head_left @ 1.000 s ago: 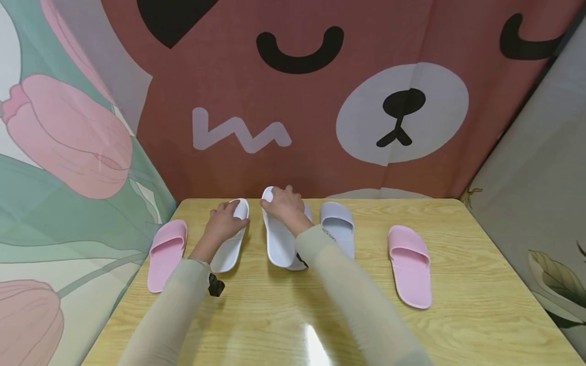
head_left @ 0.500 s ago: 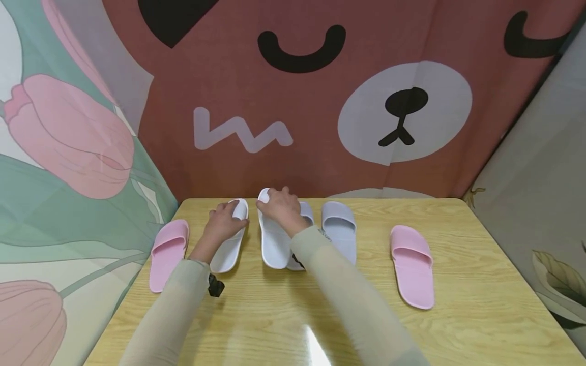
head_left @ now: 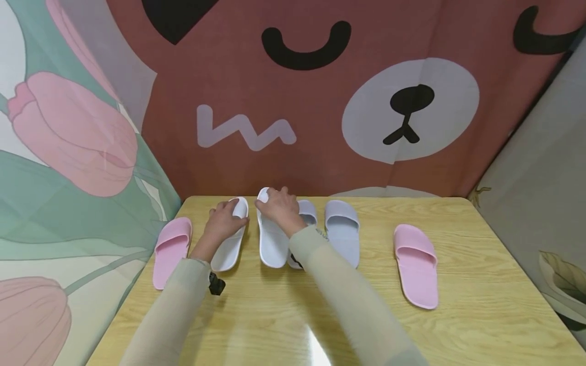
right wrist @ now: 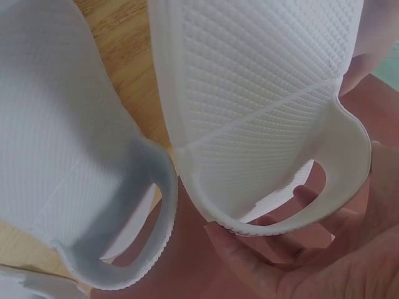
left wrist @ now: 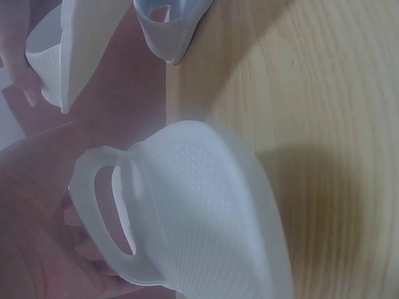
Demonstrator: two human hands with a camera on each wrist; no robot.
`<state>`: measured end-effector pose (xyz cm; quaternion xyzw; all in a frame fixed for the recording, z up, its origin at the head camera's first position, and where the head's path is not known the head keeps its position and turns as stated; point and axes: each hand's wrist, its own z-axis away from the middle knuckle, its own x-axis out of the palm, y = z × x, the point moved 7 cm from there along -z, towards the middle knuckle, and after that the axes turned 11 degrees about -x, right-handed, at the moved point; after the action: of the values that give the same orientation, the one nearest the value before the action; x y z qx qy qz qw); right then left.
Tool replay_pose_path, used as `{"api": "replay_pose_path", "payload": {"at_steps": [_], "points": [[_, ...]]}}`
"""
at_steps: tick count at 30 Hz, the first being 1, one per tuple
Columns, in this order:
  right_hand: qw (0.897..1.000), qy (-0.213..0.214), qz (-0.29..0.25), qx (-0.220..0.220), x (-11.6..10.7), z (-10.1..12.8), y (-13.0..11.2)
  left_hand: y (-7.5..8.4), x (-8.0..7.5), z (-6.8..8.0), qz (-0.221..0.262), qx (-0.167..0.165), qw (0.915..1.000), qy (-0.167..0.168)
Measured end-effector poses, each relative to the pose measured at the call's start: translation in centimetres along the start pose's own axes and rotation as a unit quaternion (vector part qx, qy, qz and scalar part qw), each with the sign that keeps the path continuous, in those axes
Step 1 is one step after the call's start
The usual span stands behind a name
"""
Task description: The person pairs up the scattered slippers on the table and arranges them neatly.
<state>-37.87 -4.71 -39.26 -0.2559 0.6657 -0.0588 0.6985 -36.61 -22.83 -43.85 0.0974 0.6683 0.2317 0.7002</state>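
both hands [head_left: 222,223] [head_left: 280,208] grip white slippers' [head_left: 272,246] toe straps

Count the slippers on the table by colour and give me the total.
White slippers: 2, one in the left hand, one in the right hand.
Grey slippers: 2.
Pink slippers: 2.
Total: 6

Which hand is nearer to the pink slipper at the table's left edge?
Left. The left hand grips a white slipper right beside that pink slipper; the right hand is farther off.
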Motion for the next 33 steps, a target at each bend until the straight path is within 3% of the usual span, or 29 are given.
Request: {"api": "replay_pose_path", "payload": {"at_steps": [33], "points": [[1.0, 0.006, 0.011, -0.003, 2.0, -0.8, -0.7, -0.8, 0.0, 0.1, -0.005, -0.022, 0.9997, -0.005]]}}
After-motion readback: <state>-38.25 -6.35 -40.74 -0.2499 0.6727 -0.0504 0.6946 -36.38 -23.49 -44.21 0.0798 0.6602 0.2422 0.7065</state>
